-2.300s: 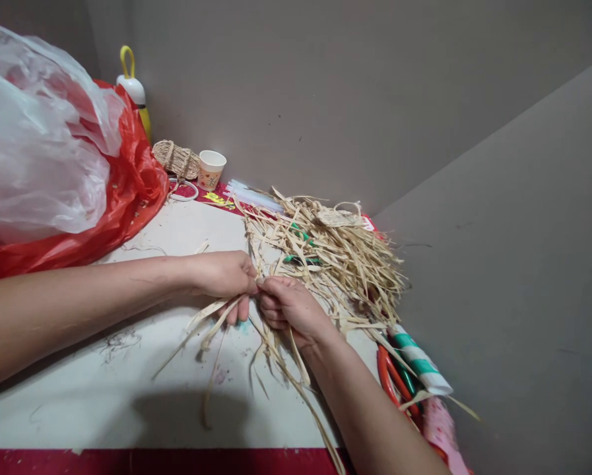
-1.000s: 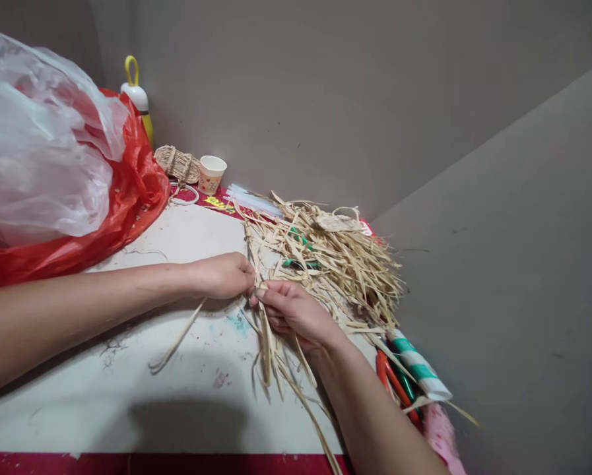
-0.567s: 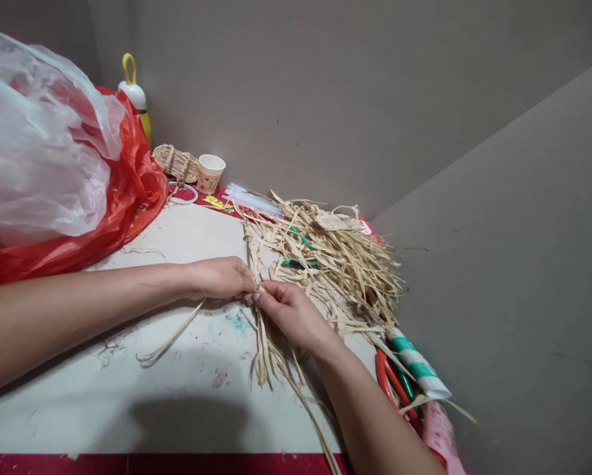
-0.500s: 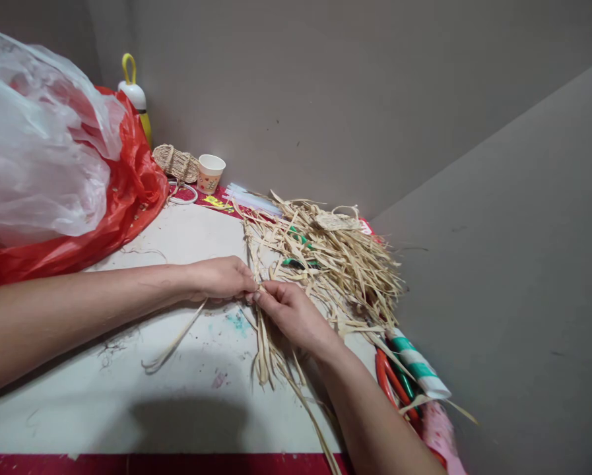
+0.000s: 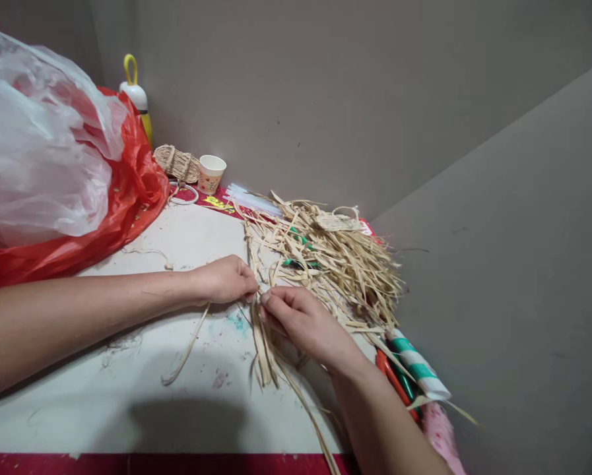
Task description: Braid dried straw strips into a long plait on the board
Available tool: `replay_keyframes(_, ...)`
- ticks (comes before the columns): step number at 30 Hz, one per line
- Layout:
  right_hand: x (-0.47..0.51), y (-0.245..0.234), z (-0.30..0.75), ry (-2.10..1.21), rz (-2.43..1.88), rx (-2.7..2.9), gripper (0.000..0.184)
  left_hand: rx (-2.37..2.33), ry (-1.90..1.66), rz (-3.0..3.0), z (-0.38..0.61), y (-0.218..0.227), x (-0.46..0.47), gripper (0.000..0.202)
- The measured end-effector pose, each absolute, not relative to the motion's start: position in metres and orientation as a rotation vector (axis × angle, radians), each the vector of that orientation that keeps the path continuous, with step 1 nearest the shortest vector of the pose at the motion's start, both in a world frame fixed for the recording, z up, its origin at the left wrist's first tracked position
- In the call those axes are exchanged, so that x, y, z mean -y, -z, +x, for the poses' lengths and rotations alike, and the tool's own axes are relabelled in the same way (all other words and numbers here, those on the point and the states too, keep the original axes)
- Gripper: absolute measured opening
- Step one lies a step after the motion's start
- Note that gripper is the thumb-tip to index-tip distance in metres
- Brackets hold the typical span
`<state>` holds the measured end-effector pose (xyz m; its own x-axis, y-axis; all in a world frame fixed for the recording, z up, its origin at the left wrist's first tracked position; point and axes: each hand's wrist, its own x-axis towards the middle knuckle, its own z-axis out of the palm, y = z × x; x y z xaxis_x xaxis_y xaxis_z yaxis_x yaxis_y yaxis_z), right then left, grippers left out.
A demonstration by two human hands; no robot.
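My left hand and my right hand meet at the middle of a white table, fingertips almost touching. Both pinch pale straw strips that trail toward me over the tabletop. One long strip hangs from my left hand and curls to the left. Behind my hands lies a loose pile of the same dry straw, with something green partly buried in it.
A clear and red plastic bag fills the left side. At the back stand a white and yellow bottle, a small woven basket and a paper cup. Red-handled tools and a green-striped roll lie at right, by grey walls.
Several strips that hung from my left hand are now bunched under my right hand. A single strip stays in my left hand and has swung nearer to me. My right hand shifted slightly right.
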<state>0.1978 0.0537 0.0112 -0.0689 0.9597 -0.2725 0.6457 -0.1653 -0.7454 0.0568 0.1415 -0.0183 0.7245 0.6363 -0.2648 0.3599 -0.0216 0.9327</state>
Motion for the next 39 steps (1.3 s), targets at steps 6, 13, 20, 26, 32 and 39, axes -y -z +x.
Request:
replay_keyframes(6, -0.047, 0.008, 0.18, -1.002, -1.867, 1.672, 0.031, -0.827, -0.274, 1.442, 0.057, 0.012, -0.137, 0.025)
replay_keyframes(13, -0.034, 0.004, 0.173, -0.464, -2.006, 2.097, 0.028, -0.78, -0.256, 1.317, 0.057, 0.004, -0.136, 0.024)
replay_keyframes(20, -0.034, -0.037, 0.199, -1.037, -1.725, 1.974, 0.039, -0.714, -0.236, 1.198, 0.053, -0.003, -0.142, 0.024)
replay_keyframes(26, -0.063, -0.012, 0.214, -1.172, -1.606, 1.44, 0.028, -0.645, -0.202, 1.172, 0.05, -0.004, -0.146, 0.022)
replay_keyframes(32, -0.068, 0.01, 0.21, -1.73, -1.398, 1.074, 0.035, -0.647, -0.231, 1.356, 0.047, -0.003, -0.146, 0.018)
replay_keyframes(39, -0.071, 0.009, 0.209, -1.883, -1.32, 0.923, 0.036, -0.623, -0.252, 1.658, 0.046, 0.002, -0.147, 0.017)
